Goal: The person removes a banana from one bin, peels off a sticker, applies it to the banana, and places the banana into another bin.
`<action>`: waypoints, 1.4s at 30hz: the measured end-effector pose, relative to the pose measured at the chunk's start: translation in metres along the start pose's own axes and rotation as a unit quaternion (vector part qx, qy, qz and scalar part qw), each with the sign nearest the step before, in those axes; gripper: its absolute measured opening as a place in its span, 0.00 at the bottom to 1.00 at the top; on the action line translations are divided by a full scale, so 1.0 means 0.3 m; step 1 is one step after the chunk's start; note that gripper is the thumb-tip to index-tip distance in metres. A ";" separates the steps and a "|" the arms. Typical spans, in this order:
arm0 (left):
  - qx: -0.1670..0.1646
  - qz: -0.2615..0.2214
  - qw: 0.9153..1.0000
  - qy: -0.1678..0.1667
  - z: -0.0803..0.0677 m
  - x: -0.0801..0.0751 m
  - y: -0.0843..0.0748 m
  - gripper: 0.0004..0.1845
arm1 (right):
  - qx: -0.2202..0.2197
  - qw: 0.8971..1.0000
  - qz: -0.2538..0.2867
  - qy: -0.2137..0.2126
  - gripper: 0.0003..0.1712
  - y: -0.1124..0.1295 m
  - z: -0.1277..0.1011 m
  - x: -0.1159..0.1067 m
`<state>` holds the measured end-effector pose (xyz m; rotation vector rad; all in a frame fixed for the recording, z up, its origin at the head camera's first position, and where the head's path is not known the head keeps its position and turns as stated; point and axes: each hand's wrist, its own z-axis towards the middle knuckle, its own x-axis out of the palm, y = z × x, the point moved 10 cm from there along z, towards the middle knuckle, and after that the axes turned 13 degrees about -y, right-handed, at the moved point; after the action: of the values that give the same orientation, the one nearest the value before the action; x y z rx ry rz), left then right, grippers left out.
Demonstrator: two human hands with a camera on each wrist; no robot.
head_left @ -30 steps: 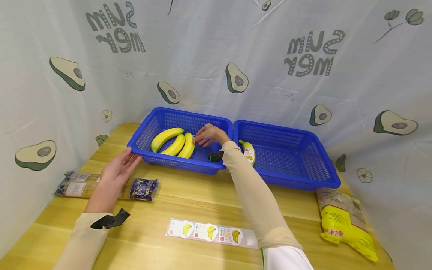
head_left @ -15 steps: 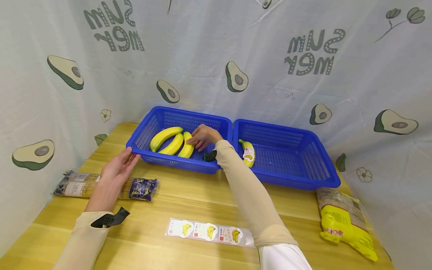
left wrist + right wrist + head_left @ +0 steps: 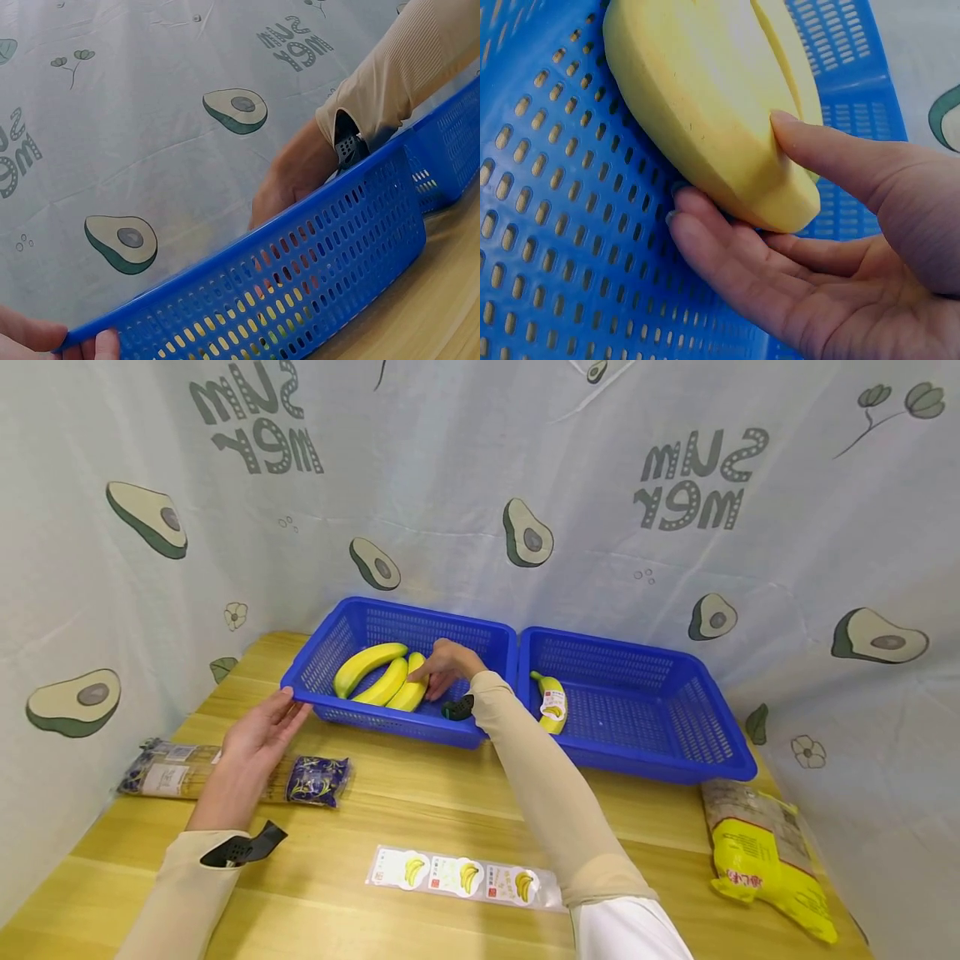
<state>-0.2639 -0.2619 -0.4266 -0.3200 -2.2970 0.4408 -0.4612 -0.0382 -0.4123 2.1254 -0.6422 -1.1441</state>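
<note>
Three yellow bananas lie in the left blue plastic basket (image 3: 450, 732). My right hand (image 3: 446, 664) reaches into this basket and grips the rightmost banana (image 3: 407, 695). In the right wrist view the thumb (image 3: 810, 142) presses on top of that banana while the fingers (image 3: 727, 262) curl under its near end. At the basket's front left corner, my left hand (image 3: 258, 735) pinches the rim; the left wrist view has its fingertips (image 3: 107, 345) on the rim. A banana with a white label (image 3: 552, 703) lies in the right blue basket (image 3: 645, 766).
A strip of banana stickers (image 3: 465, 877) lies on the wooden table (image 3: 420, 802) in front. A clear packet of long sticks or noodles (image 3: 180, 772) lies under my left forearm. A yellow bag (image 3: 765, 852) lies at the right, and a printed curtain (image 3: 450, 468) hangs behind.
My right hand has moved left and down onto the rightmost banana and taken hold of it; that banana has tilted slightly. My left hand has stayed at the basket's corner.
</note>
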 end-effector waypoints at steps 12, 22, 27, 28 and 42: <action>-0.001 0.007 1.000 -0.007 0.007 -0.004 -0.001 0.43 | -0.022 0.998 -0.031 -0.043 0.27 0.012 -0.024 -0.072; -0.008 0.002 1.000 -0.012 0.003 -0.005 0.007 0.42 | -0.073 0.995 0.029 -0.058 0.35 0.060 -0.084 -0.160; -0.009 -0.011 1.000 -0.018 0.006 -0.012 0.002 0.42 | -0.099 0.989 0.071 -0.089 0.35 0.096 -0.117 -0.225; -0.012 -0.013 1.000 -0.017 0.007 -0.012 0.003 0.41 | -0.101 0.987 0.076 -0.094 0.35 0.096 -0.123 -0.238; -0.024 -0.018 1.000 0.001 0.000 -0.013 0.013 0.37 | -0.149 0.977 0.105 -0.108 0.23 0.093 -0.258 -0.348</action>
<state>-0.2609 -0.2596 -0.4308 -0.3027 -2.3101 0.3681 -0.4507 0.0358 -0.3022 1.6566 -0.7237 -1.2739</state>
